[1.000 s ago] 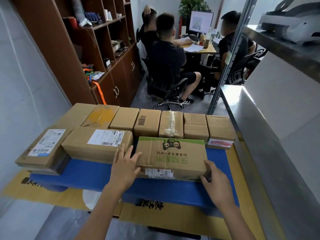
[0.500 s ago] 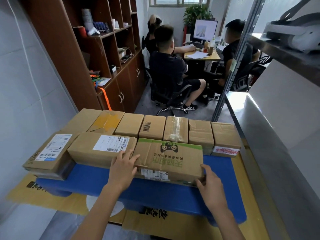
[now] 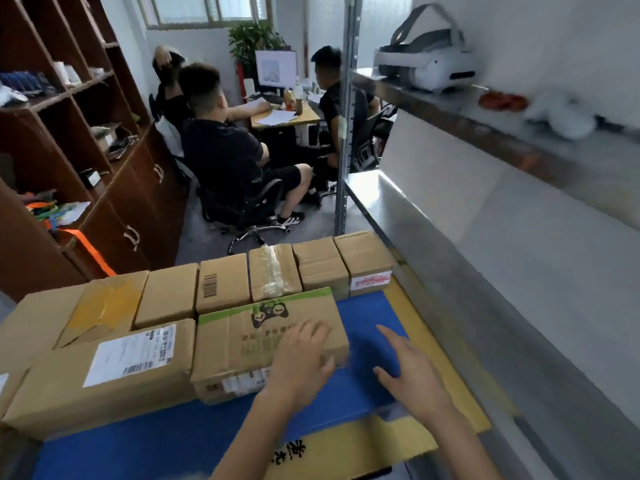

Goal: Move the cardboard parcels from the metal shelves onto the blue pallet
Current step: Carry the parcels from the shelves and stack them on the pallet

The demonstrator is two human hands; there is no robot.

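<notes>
near edge of the blue pallet [image 3: 367, 317] first: a yellow cardboard sheet [image 3: 363, 441] with black print sticks out from under it. both forearms come in over that edge.

left hand [image 3: 304, 362] lies on the near right corner of the green-printed parcel [image 3: 256, 341], fingers spread and fairly straight, touching it, not wrapped round it. right hand [image 3: 412, 375] hovers over the pallet's bare blue, fingers straight and spread, holding nothing, just beside the parcel's right end but apart from it. we see the two hands apart from each other, both a bit blurred.

the green-printed parcel sits on the pallet around its middle, long side toward us, white sticker on the near face. left of it on the pallet, touching it, is the labelled parcel [image 3: 104, 372], bigger, with a white shipping label on top.

along the pallet's far edge we see a row of parcels packed side by side: a yellow-taped parcel [image 3: 104, 303], a barcode parcel [image 3: 221, 282], a clear-taped parcel [image 3: 273, 271] and, at the right end, a red-label parcel [image 3: 363, 258], with plain ones between.

the metal shelves [image 3: 519, 289] run along the pallet's right side; a white headset [image 3: 426, 60] sits on the upper shelf.

beyond the pallet to the left stands a brown wooden cabinet [image 3: 104, 168]. further beyond, people sit in office chairs at a desk with a monitor [image 3: 276, 69] and a plant [image 3: 254, 39] behind.
</notes>
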